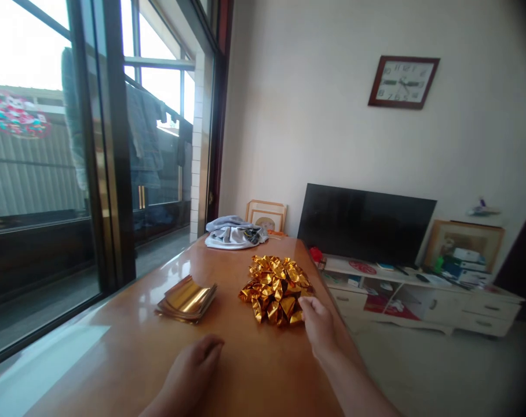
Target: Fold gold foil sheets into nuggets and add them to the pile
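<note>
Far left: sliding glass door (41, 174), clothes hanging on a line (145, 139) outside it.

Worktop (228, 370), glossy orange-brown wood, ran away from you toward the far wall. No open containers on it; the only storage in view was the white TV cabinet (423, 301) to the right, its shelves holding small items too blurred to name.

Left of centre on the worktop: a stack of gold foil sheets (187, 299), edges curled up, lying flat and well apart from both your hands.

Your left hand (191, 365) rested palm down on the worktop, near edge of view, fingers loosely together and holding nothing. It lay nearer the foil stack than the pile, touching neither.

Far end of the worktop: bundled grey-white cloth (234, 233), a framed picture (266, 215) leaning behind it.

Centre-right: a pile of folded gold foil pieces (275, 286), crumpled and shiny, sitting near the right edge of the worktop. Your right hand (318, 327) reached in from the right; its fingers (306, 306) were at the pile's near right corner, apparently touching the outermost piece. Whether they were pinching a piece or only resting on it, I couldn't tell.

Right: dark TV screen (365, 223) on the cabinet, wall clock (402, 81) above, another framed picture (463, 243) leaning by the wall.
</note>
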`<state>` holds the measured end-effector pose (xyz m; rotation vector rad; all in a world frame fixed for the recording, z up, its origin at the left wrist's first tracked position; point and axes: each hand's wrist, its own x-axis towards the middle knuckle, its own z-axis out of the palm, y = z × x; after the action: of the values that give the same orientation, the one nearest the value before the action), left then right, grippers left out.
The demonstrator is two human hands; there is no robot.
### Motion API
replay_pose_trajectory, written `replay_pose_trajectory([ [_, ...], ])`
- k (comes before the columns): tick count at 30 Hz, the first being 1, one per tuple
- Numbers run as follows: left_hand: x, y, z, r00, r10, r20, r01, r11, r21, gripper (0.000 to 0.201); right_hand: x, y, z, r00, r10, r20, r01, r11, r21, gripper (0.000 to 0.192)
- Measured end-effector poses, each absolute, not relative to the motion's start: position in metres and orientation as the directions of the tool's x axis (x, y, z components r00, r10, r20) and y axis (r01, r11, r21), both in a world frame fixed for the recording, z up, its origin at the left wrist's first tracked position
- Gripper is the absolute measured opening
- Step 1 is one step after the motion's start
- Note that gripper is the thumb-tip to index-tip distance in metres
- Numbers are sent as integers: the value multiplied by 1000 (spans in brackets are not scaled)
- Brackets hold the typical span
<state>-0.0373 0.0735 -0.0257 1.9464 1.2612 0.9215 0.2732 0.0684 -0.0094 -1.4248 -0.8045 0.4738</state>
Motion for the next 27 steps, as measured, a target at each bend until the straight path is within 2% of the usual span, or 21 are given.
replay_pose_trajectory([
  [2, -37, 71, -24, 289, 932, 217, 494, -339, 801, 32, 273, 60, -4, 638, 729, 249, 187, 166, -968, 34],
  [5, -38, 72, -25, 287, 938, 196, 482, -318, 816, 34, 289, 57, 2, 687, 672, 276, 210, 180, -961, 35],
  [10, -38, 77, -29, 302, 934, 188, 459, -316, 831, 37, 334, 51, -3, 770, 567, 293, 318, 57, -946, 35],
  [17, -41, 83, -33, 331, 928, 169, 465, -316, 827, 38, 357, 43, -34, 720, 651, 241, 465, -195, -864, 31],
  [22, -44, 89, -39, 376, 910, 175, 515, -362, 777, 39, 359, 51, -43, 696, 691, 196, 480, -245, -842, 17],
  [27, -47, 96, -47, 374, 910, 181, 541, -372, 754, 38, 367, 52, -41, 707, 696, 120, 391, -243, -888, 12],
])
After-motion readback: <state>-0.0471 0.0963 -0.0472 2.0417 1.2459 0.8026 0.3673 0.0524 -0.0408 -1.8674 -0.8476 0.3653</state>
